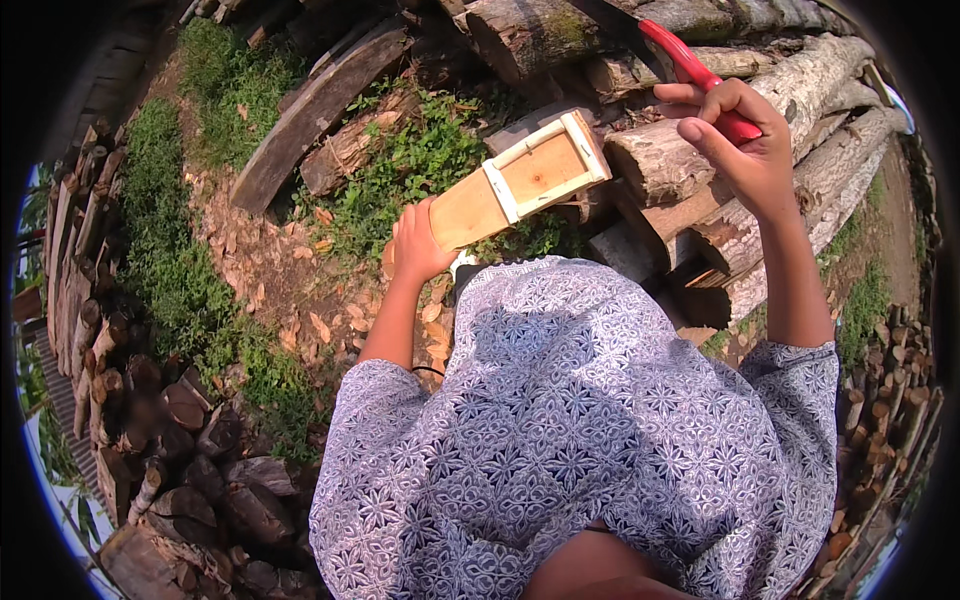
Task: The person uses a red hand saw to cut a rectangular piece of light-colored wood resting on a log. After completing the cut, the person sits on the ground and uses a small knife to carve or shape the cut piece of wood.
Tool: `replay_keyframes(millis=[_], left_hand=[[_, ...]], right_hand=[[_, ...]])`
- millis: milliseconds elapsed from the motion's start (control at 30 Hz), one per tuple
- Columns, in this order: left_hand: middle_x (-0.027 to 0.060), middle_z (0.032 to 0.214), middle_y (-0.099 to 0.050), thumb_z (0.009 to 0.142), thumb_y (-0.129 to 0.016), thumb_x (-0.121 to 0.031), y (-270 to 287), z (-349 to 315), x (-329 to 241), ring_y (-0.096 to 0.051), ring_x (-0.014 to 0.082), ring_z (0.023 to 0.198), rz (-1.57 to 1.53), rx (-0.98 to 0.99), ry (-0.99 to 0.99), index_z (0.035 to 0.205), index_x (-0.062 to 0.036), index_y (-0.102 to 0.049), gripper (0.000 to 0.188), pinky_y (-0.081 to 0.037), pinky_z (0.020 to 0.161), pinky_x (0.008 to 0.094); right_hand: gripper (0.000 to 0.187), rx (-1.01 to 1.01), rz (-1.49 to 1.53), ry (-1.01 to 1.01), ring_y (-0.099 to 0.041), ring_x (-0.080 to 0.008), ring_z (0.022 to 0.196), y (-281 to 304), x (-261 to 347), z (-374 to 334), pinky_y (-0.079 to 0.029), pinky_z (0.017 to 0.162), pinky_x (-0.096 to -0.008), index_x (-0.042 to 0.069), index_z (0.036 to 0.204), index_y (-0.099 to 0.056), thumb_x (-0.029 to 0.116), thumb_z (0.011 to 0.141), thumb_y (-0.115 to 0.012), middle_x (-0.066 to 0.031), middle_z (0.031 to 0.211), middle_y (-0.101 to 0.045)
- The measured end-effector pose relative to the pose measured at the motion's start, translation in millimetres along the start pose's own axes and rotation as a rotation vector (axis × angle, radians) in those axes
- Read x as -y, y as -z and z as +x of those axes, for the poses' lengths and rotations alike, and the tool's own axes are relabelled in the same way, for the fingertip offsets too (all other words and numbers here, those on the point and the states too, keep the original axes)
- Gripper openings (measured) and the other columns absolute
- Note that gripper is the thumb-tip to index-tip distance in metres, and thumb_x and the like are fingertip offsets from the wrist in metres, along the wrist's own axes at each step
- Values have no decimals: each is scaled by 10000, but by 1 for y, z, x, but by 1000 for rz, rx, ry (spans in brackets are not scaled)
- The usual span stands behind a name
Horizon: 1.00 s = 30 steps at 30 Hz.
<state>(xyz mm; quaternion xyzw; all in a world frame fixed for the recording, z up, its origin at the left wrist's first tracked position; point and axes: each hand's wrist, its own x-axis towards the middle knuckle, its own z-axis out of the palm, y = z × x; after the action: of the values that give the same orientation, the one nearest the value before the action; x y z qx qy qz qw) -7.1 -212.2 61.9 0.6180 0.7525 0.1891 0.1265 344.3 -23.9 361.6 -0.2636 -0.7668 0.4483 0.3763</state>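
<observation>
My left hand [418, 240] is closed round the near left end of a pale wooden board [465, 208]. Thin light strips [505, 190] form a raised rectangular frame on the board's far right half, around a panel with a small knot. That far end rests by the cut logs. Up at the right, my right hand [745, 140] grips the curved red handle of a saw [690, 60], raised well apart from the board. Its dark blade points up and left; the tip runs out of view and the teeth cannot be made out.
Thick cut logs [670, 160] are stacked at the upper right. A curved wooden slab [320, 115] leans at the upper left beside green weeds [425, 150]. Dry leaves [265, 265] cover the soil. Firewood piles [190, 510] line the left, and more stacked wood [890, 430] the right.
</observation>
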Motion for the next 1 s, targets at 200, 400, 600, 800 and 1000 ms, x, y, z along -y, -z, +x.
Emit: replay_keyframes(millis=[200,400,600,800,1000], left_hand=[[137,1180,-574,654,-859,-490,-29,29,8,-571,319,1143,237,145,211,1417,-117,-513,917,-414,961,480],[174,1167,-582,674,-841,-572,-54,71,5,-609,353,1112,323,256,162,1339,-86,-509,888,-470,929,504],[159,1188,-569,690,-827,-612,-60,96,12,-625,337,1105,388,346,110,1285,-78,-498,864,-497,938,474],[143,1193,-568,694,-821,-629,-63,98,30,-624,337,1112,370,390,153,1275,-82,-484,865,-514,913,472],[161,1188,-551,702,-817,-624,-71,88,53,-643,359,1049,358,384,168,1309,-57,-464,903,-554,845,506]], right_hand=[[108,-73,9,-179,-586,-50,663,15,32,-50,-467,576,-190,17,1030,-656,123,1014,-656,-53,879,-659],[166,-119,165,-428,-527,-35,579,-52,-19,-95,-403,506,-200,22,1133,-689,142,1029,-643,-11,840,-641],[220,-161,213,-621,-528,-17,632,-111,-57,-103,-422,552,-205,27,1221,-696,116,1025,-648,35,862,-631],[216,-173,200,-625,-525,-4,645,-146,-91,-93,-417,564,-204,38,1201,-713,149,1023,-666,34,832,-646],[205,-132,191,-684,-536,-3,661,-165,-97,-82,-431,579,-212,49,1182,-725,162,1019,-674,34,837,-658]])
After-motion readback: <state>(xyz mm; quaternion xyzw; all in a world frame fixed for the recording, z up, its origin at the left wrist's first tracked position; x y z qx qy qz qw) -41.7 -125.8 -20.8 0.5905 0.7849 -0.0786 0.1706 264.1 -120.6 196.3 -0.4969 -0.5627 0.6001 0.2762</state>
